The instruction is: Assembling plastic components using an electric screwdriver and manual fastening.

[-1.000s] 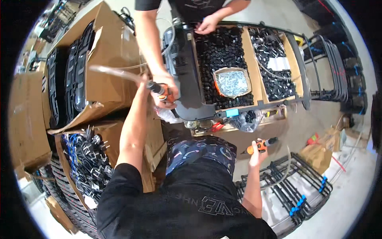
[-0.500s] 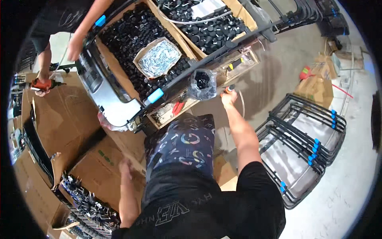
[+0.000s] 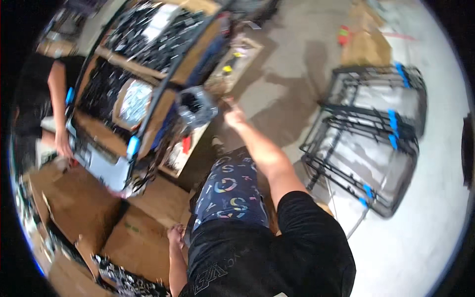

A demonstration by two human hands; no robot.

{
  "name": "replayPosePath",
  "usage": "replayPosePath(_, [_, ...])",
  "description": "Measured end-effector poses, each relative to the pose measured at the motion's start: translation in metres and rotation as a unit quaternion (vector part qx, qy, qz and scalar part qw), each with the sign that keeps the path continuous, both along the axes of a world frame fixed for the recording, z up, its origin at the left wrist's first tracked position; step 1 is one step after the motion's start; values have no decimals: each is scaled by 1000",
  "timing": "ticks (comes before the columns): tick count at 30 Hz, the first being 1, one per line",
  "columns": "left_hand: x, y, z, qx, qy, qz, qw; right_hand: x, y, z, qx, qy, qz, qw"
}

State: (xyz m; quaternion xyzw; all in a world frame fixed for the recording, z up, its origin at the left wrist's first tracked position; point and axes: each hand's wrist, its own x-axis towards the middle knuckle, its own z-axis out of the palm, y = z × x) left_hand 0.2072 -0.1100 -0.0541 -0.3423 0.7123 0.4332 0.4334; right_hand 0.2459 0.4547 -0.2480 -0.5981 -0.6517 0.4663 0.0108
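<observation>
Strong motion blur smears the whole frame, worst at the upper left, where the cart (image 3: 148, 99) and its black parts run into streaks. Light is bright and even on the pale floor (image 3: 425, 208), which glares near the right rim. A soft shadow lies on the floor beyond the right hand (image 3: 233, 117). Fisheye distortion bends the wire racks (image 3: 366, 138), and a black vignette rings the corners.
</observation>
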Motion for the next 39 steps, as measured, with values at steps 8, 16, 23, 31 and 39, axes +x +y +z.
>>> replayPosePath(8, [-58,105,-63,29,54,-67,996,349,-75,171,24,67,112,991])
replayPosePath(16, [17,120,-99,242,-2,-353,904,771,-55,326,420,-260,-419,762])
replayPosePath(23, [89,230,-70,453,302,-675,498,864,15,319,352,-188,-609,685])
replayPosePath(31, [205,489,33,321,559,-740,190,811,10,267,312,127,-582,740])
replayPosePath(39, [489,709,225,420,129,-586,681,606,-85,346,325,228,-182,900])
